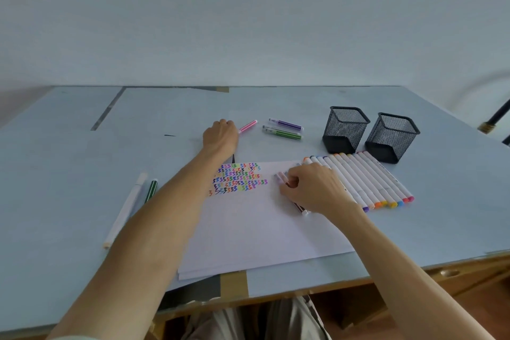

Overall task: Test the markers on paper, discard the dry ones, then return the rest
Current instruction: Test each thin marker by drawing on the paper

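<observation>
A: Two hands out, both busy. Left hand reaches far forward past the top edge of the paper, fingers curled around the near end of the pink marker.

B: Which way does the pink one lie?

A: Long axis runs from the hand up and to the right, cap end pointing toward the purple marker and green marker, which lie just beside each other, roughly parallel, apart from the hand.

B: Right hand?

A: Right hand rests on the paper's right part, fingers curled on a thin marker (dark barrel, white tail end poking out toward the person). A pale lilac piece sits at the fingertips; cap or tip, can't tell.

B: Next move hinges on what?

A: My guess: the pink one comes back toward the scribbles, which sit between the two hands, right under the left forearm. Left hand is nearer it by far.

B: Materials?

A: Slim plastic barrels, smooth. Row of white markers with coloured ends, laid side by side, touching, beside the right hand. Two mesh cups, black wire, square, upright, behind that row. White marker and dark green marker lie well left on the table, matte pale blue.
</observation>
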